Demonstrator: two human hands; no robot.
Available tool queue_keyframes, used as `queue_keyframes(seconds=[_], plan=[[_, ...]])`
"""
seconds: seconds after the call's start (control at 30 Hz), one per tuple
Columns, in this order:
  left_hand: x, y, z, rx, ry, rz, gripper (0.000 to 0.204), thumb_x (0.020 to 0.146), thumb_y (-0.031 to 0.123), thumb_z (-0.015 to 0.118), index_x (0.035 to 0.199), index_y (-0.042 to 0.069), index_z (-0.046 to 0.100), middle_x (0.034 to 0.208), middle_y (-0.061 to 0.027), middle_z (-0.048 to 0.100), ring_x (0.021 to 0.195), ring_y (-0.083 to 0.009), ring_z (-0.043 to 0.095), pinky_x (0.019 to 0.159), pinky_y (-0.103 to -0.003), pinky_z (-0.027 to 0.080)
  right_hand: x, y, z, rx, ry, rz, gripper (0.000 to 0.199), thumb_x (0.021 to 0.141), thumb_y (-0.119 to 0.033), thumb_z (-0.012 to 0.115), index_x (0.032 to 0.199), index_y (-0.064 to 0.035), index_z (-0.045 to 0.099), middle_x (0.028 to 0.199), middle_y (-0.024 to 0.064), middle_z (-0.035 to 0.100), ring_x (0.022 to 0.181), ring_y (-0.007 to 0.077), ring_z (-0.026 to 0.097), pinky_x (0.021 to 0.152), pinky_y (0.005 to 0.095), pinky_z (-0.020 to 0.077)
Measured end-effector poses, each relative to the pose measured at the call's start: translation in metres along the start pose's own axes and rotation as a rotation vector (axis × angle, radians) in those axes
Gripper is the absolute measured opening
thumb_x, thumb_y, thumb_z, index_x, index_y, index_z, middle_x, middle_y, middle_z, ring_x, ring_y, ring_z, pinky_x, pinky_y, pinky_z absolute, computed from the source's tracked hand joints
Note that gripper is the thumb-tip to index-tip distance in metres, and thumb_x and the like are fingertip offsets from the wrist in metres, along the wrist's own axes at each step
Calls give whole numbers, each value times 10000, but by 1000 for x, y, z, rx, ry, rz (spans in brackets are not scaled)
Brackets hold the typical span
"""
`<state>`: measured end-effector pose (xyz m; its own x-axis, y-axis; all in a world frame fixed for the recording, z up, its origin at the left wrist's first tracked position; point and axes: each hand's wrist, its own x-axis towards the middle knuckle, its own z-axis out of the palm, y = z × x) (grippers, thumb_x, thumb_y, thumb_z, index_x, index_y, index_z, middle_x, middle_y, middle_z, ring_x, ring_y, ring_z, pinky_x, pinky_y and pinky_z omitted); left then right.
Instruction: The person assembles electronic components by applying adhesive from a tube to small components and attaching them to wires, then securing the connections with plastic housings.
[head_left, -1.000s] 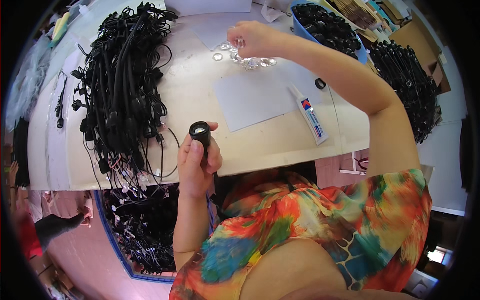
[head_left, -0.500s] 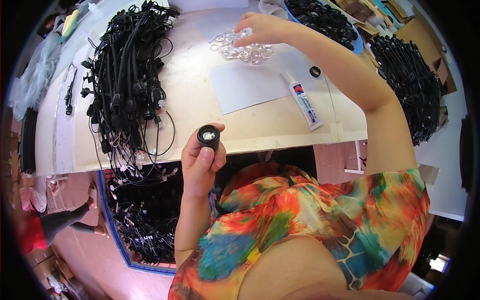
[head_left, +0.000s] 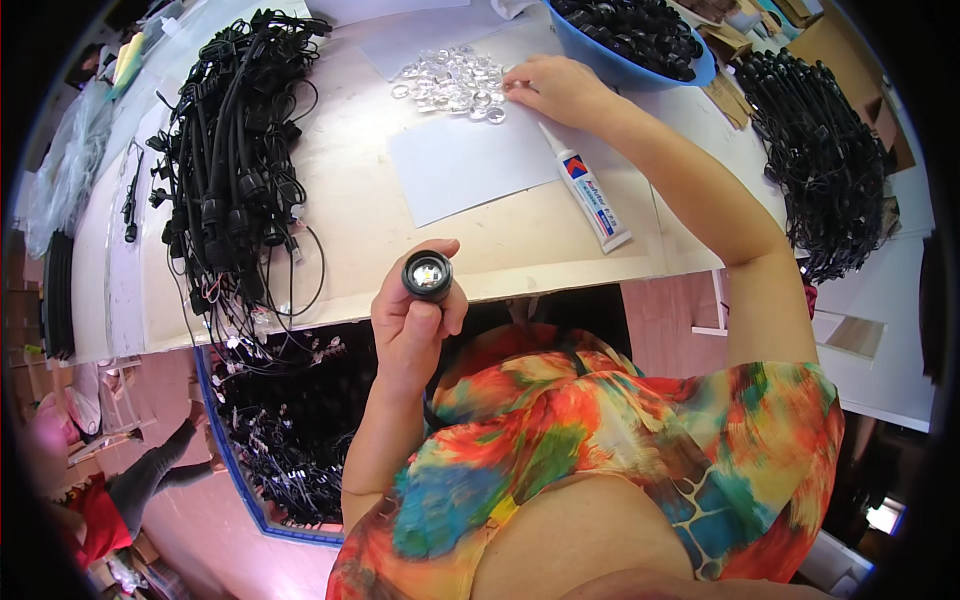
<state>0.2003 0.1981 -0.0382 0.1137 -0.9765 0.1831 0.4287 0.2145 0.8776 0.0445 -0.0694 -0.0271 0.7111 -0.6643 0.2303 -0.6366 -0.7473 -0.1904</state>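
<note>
My left hand is wrapped round a short black cylindrical lamp housing, held upright in front of the table edge. Inside its round opening a small yellowish-white LED shows. Beside the right edge of a pile of clear round lenses is my right hand, its thumb and fingers drawn together. What, if anything, they pinch is too small to make out. A white sheet of paper lies just nearer than the lenses. To its right rests a white and blue tube of glue, nozzle pointing away.
A thick bundle of black cables with sockets covers the table's left side. At the far right stand a blue basin of black rings and another black cable bundle. Below the table is a blue-rimmed crate of wires. A person is at lower left.
My right hand has moved from over the lenses to their right side, nearer to me. The black ring right of the glue is now out of sight. My left hand still grips the housing.
</note>
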Motion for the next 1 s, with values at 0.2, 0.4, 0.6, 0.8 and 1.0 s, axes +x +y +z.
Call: queue_keyframes(seconds=[0.2,0.4,0.6,0.8,1.0], plan=[[2,-14,9,-53,-90,45,572,825,353,571,1176,-72,416,660,4,455,548,-67,426,479,-186,304,9,9,6,88,1,-33,162,751,-178,593,841,-47,622,811,120,622,739,258,598,679,329,468],[3,-17,20,-27,-125,15,561,827,342,571,1173,-73,420,676,5,459,560,-65,423,491,-186,313,-22,8,-26,126,133,-88,143,726,-142,610,820,-33,611,783,112,625,654,240,583,602,300,459],[6,-23,26,46,-225,-37,545,847,373,531,1157,-65,438,706,-4,462,631,-62,404,582,-191,321,-122,12,-67,222,53,37,147,725,-160,628,828,-56,616,753,56,610,596,176,538,540,260,430],[10,-37,48,105,-233,-81,534,842,395,533,1128,-48,447,680,-14,457,609,-76,378,564,-213,301,-162,15,-37,196,128,141,156,748,-164,635,878,-79,641,759,28,577,634,147,530,581,244,431],[13,-37,62,23,-349,-228,330,835,20,449,1165,20,461,796,24,470,675,-42,423,603,-179,369,-170,11,-44,263,147,220,163,731,-170,664,860,-70,658,710,8,559,639,81,488,523,209,357]])
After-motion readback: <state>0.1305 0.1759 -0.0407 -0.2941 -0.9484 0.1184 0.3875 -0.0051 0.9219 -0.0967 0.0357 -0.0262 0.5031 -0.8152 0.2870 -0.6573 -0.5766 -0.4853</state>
